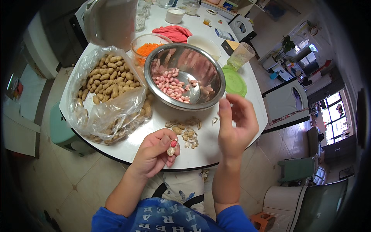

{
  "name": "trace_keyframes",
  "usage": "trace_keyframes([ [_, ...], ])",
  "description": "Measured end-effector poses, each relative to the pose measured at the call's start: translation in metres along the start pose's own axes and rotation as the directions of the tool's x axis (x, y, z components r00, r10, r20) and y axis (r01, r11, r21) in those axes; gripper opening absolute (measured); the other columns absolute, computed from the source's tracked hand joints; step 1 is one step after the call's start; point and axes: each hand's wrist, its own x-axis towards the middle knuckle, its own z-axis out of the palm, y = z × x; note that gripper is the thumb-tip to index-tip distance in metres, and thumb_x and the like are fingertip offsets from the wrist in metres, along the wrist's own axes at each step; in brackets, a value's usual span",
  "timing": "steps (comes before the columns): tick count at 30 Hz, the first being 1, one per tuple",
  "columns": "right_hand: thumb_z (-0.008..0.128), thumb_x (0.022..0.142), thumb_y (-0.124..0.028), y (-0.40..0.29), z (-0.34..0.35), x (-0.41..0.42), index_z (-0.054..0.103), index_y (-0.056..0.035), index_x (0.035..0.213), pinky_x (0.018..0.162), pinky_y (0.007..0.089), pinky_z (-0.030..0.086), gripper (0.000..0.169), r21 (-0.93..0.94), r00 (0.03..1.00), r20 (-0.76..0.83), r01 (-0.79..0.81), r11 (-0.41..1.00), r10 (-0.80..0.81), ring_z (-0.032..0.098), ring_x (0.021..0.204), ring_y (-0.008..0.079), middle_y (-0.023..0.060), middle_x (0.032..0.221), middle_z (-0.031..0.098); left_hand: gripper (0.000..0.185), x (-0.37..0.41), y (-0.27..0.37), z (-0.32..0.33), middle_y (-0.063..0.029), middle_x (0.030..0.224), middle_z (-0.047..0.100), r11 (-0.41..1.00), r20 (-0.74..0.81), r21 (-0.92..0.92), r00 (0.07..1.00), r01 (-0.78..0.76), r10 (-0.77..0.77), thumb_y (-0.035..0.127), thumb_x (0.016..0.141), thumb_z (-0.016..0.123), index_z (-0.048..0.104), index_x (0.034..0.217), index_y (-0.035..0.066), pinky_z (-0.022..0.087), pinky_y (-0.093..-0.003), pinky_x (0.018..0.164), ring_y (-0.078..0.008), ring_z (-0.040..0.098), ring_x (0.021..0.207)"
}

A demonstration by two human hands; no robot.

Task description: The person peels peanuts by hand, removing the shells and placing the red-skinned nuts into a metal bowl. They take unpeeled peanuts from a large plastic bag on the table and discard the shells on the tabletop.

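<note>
Between the thumb and fingers of my left hand (158, 153) is an opened peanut shell (171, 150) with a pink kernel showing in it. My right hand (236, 124) is raised at the near right side of the bowl, its thumb and fingers apart, with nothing visible between them; it is slightly blurred. The stainless steel bowl (185, 105) holds many shelled pink peanuts (171, 84). To its left, an open clear plastic bag (113, 111) is full of unshelled peanuts (107, 75). Empty peanut shells (188, 134) lie in a loose pile on the white table (203, 156) between my hands.
Behind the bowl are a glass bowl of shredded carrot (149, 49), a red cloth (172, 32) and a white bowl (204, 45). A green lid (234, 81) and a tilted plastic cup (241, 55) are at the right. A large container (111, 23) stands behind the bag.
</note>
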Motion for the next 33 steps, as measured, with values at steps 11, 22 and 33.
trace_keyframes([
  [11,0.081,0.073,-0.003,-0.009,-0.011,-0.053,0.070,-0.0003,0.101,0.059,0.0206,0.048,0.031,0.057,0.810,0.584,-0.099,0.993,0.047,0.059,0.065,0.0095,0.0064,0.083,0.065,0.024,-0.001,0.002,0.013,-0.0068,0.085,0.066,0.991,-0.133,0.126,0.991,0.050,-0.033,0.022,0.096,0.066,0.062,0.104,0.000,0.051,-0.0202,0.055,-0.0083,0.060,0.063],
  [22,0.076,0.076,-0.002,-0.016,-0.020,-0.045,0.072,-0.0030,0.093,0.058,0.0272,0.052,0.017,0.036,0.796,0.606,-0.035,0.999,0.006,0.065,0.066,0.0192,0.0092,0.078,0.068,0.016,0.000,0.001,0.017,-0.0054,0.081,0.067,0.972,-0.110,0.234,0.994,0.027,-0.001,0.016,0.094,0.069,0.063,0.094,0.000,0.049,-0.0166,0.054,-0.0050,0.059,0.062],
  [33,0.073,0.077,0.001,-0.015,-0.015,-0.065,0.073,-0.0008,0.088,0.059,0.0265,0.052,0.012,-0.108,0.906,0.396,0.204,0.973,-0.146,0.066,0.067,0.0181,0.0089,0.079,0.070,0.016,0.002,-0.005,0.018,-0.0066,0.079,0.066,0.956,-0.174,0.291,0.982,-0.026,0.080,0.016,0.095,0.066,0.059,0.091,0.003,0.046,-0.0182,0.051,-0.0059,0.056,0.058],
])
